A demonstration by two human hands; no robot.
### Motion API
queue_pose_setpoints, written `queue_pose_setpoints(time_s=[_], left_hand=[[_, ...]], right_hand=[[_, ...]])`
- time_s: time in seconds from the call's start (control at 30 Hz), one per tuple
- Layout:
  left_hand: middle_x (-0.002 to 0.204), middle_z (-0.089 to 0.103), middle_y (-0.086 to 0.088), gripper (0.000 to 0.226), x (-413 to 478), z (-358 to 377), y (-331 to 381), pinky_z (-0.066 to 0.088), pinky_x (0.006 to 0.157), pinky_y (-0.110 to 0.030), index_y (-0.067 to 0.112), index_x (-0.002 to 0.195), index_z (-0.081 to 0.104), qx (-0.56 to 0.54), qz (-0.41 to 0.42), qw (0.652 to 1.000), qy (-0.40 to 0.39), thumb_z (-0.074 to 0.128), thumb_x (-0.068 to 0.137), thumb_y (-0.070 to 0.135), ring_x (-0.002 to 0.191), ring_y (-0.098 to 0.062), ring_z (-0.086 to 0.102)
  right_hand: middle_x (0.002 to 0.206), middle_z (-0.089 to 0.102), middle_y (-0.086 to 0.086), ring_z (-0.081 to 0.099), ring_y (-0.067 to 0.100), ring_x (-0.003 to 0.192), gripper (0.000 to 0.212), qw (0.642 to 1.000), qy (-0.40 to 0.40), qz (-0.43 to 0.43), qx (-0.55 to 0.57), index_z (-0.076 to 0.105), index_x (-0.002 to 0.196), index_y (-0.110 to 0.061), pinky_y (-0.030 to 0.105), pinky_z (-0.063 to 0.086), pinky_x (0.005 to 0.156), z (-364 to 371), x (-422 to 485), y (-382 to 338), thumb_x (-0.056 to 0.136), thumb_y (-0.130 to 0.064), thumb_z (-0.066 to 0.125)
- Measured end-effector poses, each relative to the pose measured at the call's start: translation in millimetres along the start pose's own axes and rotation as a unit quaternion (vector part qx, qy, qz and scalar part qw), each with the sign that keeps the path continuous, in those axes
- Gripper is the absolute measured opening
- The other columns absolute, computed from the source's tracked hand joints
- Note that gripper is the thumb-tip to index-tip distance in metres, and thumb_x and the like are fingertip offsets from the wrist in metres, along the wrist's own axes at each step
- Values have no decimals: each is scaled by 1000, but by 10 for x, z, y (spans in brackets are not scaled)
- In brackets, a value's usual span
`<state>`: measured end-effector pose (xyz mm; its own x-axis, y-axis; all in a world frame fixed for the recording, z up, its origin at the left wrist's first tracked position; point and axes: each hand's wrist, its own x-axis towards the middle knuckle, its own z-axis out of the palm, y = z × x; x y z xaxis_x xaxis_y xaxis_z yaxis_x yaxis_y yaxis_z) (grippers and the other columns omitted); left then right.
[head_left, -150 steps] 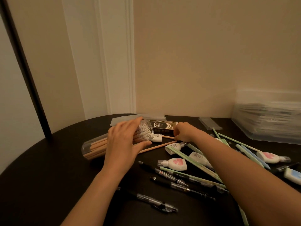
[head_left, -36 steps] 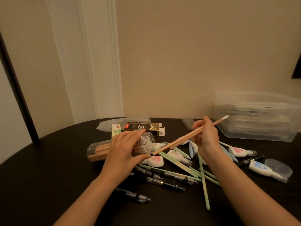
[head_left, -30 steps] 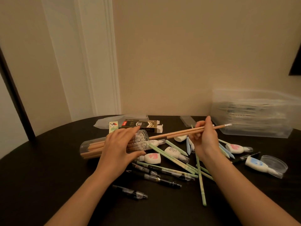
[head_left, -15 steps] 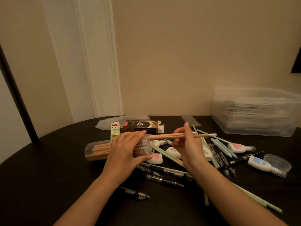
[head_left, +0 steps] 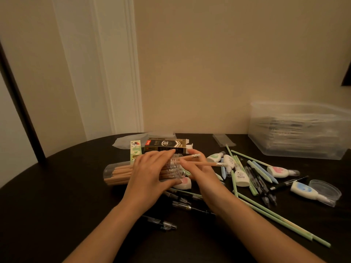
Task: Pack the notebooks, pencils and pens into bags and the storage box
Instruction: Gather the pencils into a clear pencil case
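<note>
The clear tube [head_left: 114,166] lies on its side on the dark table [head_left: 57,196], full of wooden pencils [head_left: 121,170]. The left hand [head_left: 150,175] lies over its open end, with fingers and thumb curled round it. Just right of the tube, the right hand [head_left: 201,171] pinches two more pencils [head_left: 209,164], their ends at the tube's mouth. The storage box [head_left: 300,133] sits well off to the tube's right.

Your desk [head_left: 57,196] is dark and smooth, with a dull sheen. The pencil tube [head_left: 109,170] is clear, glossy plastic. Its pencils [head_left: 206,163] are bare pale wood with shiny metal ferrules. The storage box [head_left: 296,133] looks like frosted, translucent plastic, and the pen carton [head_left: 165,146] is glossy printed card.
</note>
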<state>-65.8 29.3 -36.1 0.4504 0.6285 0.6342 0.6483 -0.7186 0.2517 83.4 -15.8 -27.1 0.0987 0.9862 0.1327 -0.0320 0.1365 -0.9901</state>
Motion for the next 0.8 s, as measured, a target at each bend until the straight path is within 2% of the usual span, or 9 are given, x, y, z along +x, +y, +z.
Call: queue_pose_setpoints(time_s=[0.07,0.13,0.2,0.27,0.37,0.43,0.53,0.7,0.8], left_hand=[[134,51,9,77,2,-9,-7,15,104,-27,28,139,41,2,-9,1000,10,73,72,45,126,-12,39],[131,53,6,76,-1,-10,-27,17,104,-30,27,138,44,9,-17,1000,22,74,70,45,124,-15,43],[129,56,4,76,1,-19,-43,19,103,-33,25,136,46,16,-28,999,36,76,69,43,122,-18,46],[130,55,3,76,9,-35,-47,18,104,-33,25,137,45,15,-43,998,49,77,69,40,123,-18,45],[132,53,2,77,14,-50,-50,15,104,-31,26,139,41,10,-61,996,63,77,71,37,125,-18,42],[132,53,2,77,14,-50,-55,15,104,-31,27,139,40,11,-66,996,65,77,72,36,126,-18,41],[132,54,1,78,12,-25,-69,16,104,-32,26,138,42,21,-62,996,54,78,70,37,125,-19,42],[129,56,3,76,10,16,-71,19,103,-34,24,136,46,28,-34,999,32,77,69,40,122,-19,46],[129,55,4,77,6,29,-68,21,103,-33,26,137,44,20,-6,1000,13,76,70,44,122,-17,46]], right_hand=[[118,61,-1,58,9,108,72,999,17,-19,28,42,133,-26,21,47,81,8,11,10,67,-43,65],[120,60,2,59,11,108,69,995,61,-58,61,45,129,-27,22,46,83,24,17,3,65,-47,61],[117,61,0,60,11,105,47,985,113,-96,86,50,119,-33,24,46,83,26,15,-13,74,-47,54],[117,62,-5,60,9,106,25,978,149,-124,82,50,115,-36,27,45,87,15,5,-21,91,-38,47],[115,60,-12,57,-2,105,24,969,175,-173,39,50,117,-34,20,47,88,29,-42,-24,102,-24,34],[106,59,-11,58,-6,92,23,961,191,-200,8,54,110,-32,14,49,79,56,-75,-26,101,-20,36],[97,60,-1,57,-2,77,20,953,205,-220,-29,62,97,-27,13,48,67,61,-92,-34,98,-16,44],[96,63,3,61,0,75,19,959,198,-200,-20,64,96,-27,14,50,66,32,-73,-32,94,-13,53],[85,67,1,66,5,73,16,965,178,-188,35,63,101,-18,16,52,64,25,-78,-36,91,-7,57]])
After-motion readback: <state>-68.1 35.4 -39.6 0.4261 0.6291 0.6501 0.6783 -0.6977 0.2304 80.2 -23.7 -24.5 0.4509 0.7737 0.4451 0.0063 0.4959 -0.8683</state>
